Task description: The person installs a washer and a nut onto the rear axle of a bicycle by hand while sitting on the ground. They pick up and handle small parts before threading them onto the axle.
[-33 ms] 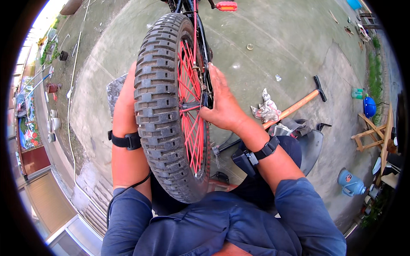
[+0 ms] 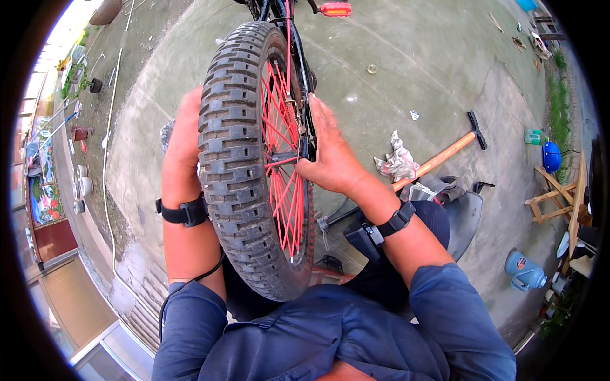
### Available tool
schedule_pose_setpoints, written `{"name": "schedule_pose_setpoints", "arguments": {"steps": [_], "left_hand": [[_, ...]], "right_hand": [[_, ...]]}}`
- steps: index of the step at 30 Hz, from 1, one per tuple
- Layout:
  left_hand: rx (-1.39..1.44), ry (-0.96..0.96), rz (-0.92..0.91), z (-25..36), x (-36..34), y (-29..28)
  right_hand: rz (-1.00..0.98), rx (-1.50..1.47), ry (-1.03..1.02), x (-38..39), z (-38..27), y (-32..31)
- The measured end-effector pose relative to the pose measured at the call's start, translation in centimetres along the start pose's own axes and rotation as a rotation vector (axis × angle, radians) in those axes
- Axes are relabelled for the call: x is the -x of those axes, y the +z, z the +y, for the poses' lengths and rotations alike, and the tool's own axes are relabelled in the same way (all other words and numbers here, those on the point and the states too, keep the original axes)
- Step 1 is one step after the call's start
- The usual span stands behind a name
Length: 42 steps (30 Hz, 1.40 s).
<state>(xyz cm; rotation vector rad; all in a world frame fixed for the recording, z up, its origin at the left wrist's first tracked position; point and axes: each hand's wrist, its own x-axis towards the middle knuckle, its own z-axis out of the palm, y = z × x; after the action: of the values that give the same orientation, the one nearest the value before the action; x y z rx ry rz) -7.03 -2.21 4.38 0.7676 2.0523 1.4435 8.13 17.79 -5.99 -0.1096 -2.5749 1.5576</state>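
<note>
A bicycle wheel with a fat knobby tire (image 2: 229, 165) and red spokes (image 2: 284, 225) stands upright before me, joined to a black frame (image 2: 305, 76). My left hand (image 2: 184, 127) is at the tire's left side, blurred, with its fingertips partly hidden behind the tire. My right hand (image 2: 333, 155) grips the black frame piece beside the hub, its thumb near the hub and its fingers pointing up along the metal. A red pedal (image 2: 335, 9) sticks out at the top.
On the ground to the right lie an orange-handled tool (image 2: 438, 155), a crumpled rag (image 2: 397, 159) and a grey saddle-like piece (image 2: 464, 222). Further right are a blue jug (image 2: 524, 273), a wooden stand (image 2: 553, 203) and a blue helmet (image 2: 551, 157). A white hose (image 2: 113, 190) runs along the left.
My left hand and forearm have shifted slightly up and to the left. My right hand holds its position on the frame, and the wheel has barely moved.
</note>
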Motion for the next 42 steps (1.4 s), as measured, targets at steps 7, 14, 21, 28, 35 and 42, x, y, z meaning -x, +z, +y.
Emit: {"name": "schedule_pose_setpoints", "arguments": {"steps": [7, 14, 21, 28, 35, 42], "left_hand": [[-0.946, 0.532, 0.324, 15.2, -2.1, 0.4], [-1.641, 0.237, -0.658, 17.6, -8.4, 9.1], [-1.884, -0.007, -0.959, 19.3, -11.7, 13.2], [-1.982, -0.183, -1.065, 12.8, -12.6, 16.1], [-1.958, -0.259, -1.021, 8.9, -13.3, 15.9], [-1.969, -0.295, -1.037, 7.3, -13.7, 14.8]], "right_hand": [[0.021, 0.050, -0.002, 0.1, 0.5, -0.2], [0.060, -0.065, -0.009, 0.2, 0.7, 0.1], [0.034, -0.155, 0.051, 0.6, 0.5, -0.3], [0.015, -0.215, 0.099, 0.7, 0.5, -0.8], [0.061, -0.277, 0.102, 0.7, 0.6, -0.5], [0.038, -0.276, 0.119, 0.7, 0.3, -0.9]]}}
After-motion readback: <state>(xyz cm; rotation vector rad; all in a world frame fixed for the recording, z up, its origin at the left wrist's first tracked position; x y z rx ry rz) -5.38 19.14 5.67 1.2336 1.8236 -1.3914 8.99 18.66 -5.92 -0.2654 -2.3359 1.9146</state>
